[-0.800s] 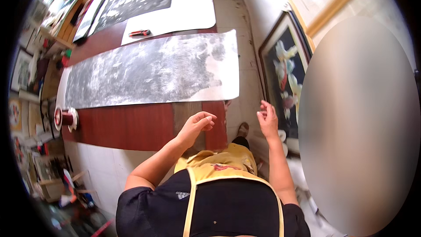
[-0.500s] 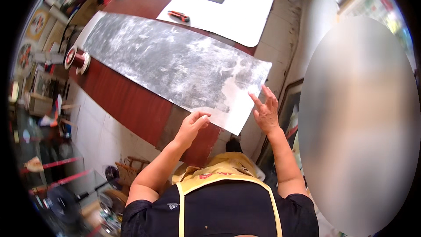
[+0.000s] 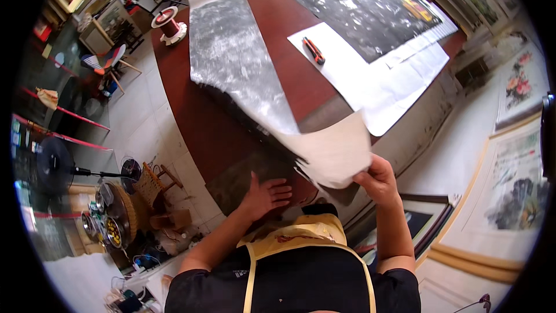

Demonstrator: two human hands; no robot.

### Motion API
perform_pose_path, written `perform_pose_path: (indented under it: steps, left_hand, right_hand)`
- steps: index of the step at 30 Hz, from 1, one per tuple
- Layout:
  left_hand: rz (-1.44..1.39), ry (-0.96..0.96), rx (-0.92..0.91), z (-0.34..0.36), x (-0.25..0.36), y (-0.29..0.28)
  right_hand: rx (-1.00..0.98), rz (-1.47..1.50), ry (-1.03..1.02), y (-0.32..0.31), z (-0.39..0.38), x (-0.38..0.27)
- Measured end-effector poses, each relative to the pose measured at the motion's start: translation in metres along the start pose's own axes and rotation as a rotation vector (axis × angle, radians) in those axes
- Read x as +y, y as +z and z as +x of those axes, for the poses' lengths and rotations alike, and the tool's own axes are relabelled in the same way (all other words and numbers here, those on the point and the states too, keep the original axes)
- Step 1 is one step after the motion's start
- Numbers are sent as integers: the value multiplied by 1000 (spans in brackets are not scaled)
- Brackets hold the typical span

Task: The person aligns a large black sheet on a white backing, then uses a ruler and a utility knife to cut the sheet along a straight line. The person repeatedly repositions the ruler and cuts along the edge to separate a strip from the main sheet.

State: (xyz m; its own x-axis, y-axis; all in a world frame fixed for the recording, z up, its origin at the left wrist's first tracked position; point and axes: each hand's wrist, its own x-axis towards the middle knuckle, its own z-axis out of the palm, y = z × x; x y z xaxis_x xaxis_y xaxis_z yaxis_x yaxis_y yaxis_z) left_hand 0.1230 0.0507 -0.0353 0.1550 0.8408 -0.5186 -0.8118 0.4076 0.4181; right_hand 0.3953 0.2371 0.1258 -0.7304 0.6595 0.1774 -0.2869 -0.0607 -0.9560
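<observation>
One lifted sheet, red-brown table, tiled floor.

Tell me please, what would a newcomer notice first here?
Probably the long grey-and-white paper sheet on the reddish-brown table, its near end held up by the right hand. Next, the orange-and-black tool on the white paper beyond, and the red spool with white flanges at the table's far left.

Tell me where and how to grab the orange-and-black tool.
I'd pinch the orange-and-black tool across its middle, coming from above, thumb and fingers on its long sides: it looks slim and elongated and lies flat on the white sheet, both long sides exposed.
</observation>
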Motion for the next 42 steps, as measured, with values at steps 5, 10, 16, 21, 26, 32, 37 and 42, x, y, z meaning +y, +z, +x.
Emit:
perform_pose_path:
  steps: [5, 10, 16, 21, 26, 32, 37, 42]
  left_hand:
    - [-496, 254, -254, 100, -10, 80]
    - [-315, 731, -29, 206, 14, 143]
    - [-280, 866, -119, 228, 40, 188]
    - [-303, 974, 60, 255, 79, 158]
    - [-197, 929, -163, 272, 93, 155]
    - [-195, 1148, 415, 315, 128, 202]
    - [-32, 1256, 422, 326, 224, 242]
    - [498, 1500, 642, 305, 348, 292]
  right_hand:
    - [-20, 516, -163, -67, -7, -23]
    - [-121, 566, -109, -176, -5, -52]
    - [-63, 595, -136, -293, -13, -75]
    - [85, 473, -68, -361, -1, -89]
    - [100, 435, -12, -426, 41, -100]
    - [124, 413, 22, -506, 100, -119]
    - [193, 421, 21, -574, 137, -140]
    - [252, 510, -24, -658, 150, -144]
